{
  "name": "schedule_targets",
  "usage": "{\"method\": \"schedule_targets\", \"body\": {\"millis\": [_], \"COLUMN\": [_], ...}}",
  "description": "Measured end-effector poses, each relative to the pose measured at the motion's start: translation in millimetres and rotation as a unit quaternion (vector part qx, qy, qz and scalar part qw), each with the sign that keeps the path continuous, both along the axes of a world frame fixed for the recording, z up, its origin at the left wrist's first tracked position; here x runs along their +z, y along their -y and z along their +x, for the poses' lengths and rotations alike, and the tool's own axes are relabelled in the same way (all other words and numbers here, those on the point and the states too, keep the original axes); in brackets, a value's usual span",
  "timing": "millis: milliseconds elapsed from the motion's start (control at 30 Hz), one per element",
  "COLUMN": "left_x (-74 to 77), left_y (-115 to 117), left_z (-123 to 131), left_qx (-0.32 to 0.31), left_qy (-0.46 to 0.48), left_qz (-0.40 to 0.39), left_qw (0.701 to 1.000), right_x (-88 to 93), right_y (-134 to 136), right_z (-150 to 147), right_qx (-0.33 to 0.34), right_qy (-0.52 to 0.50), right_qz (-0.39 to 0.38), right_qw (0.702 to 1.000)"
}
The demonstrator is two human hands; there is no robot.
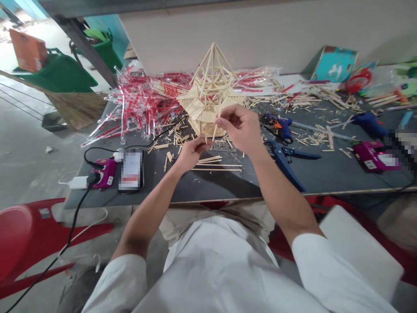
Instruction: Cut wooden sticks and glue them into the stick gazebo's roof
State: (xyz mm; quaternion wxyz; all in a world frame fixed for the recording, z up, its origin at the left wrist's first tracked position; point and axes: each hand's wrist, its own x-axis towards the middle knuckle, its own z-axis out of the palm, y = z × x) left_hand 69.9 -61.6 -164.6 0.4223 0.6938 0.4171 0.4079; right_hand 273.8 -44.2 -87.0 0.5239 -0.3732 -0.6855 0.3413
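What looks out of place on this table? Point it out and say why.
Wooden offcuts lie scattered around the stick model, and crumpled red-and-clear wrappers are heaped beside and behind it. Both look like uncleared litter crowding the work surface; no damage to the model stands out.

The pale, pointed-roofed stick model (pixel 194 106) and the slim, pale stick (pixel 214 131) before it look like bare matt wood, ribbed across the model's panels, while the dark grey tabletop (pixel 163 188) is flat and matt. The crumpled clear-and-red wrappers (pixel 140 106) are thin, glossy plastic, and the curved red chair (pixel 19 239) smooth plastic with a soft sheen. The tan broom (pixel 72 108) looks rough and fibrous, the white short-sleeved shirt (pixel 215 265) soft matt cloth.
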Motion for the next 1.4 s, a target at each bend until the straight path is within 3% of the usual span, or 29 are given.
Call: {"method": "schedule_targets", "body": {"millis": [200, 433, 700, 967, 1400], "left_x": [-10.0, -11.6, -11.1, -18.3, -23.9], "left_y": [-4.3, -4.6, -4.1, -7.0, -8.0], "left_z": [2.0, 1.8, 1.9, -0.4, -2.9], "left_qx": [0.017, 0.030, 0.016, 0.029, 0.017], "left_qy": [-0.008, -0.136, -0.148, -0.153, -0.145], "left_qz": [0.030, 0.117, 0.125, 0.125, 0.146], "left_qw": [0.999, 0.983, 0.981, 0.980, 0.978], "right_x": [-35.6, -66.0, -68.2, -65.5, -62.2], "right_y": [-6.4, -9.7, -4.2, -8.6, -8.2], "right_z": [-14.6, -14.7, -19.0, -9.2, -5.8], "right_qx": [0.019, 0.043, 0.066, 0.067, 0.082], "right_qy": [-0.042, -0.048, -0.058, 0.078, 0.102], "right_qz": [-0.010, -0.001, -0.026, 0.029, -0.034], "right_qw": [0.999, 0.998, 0.996, 0.994, 0.991]}}
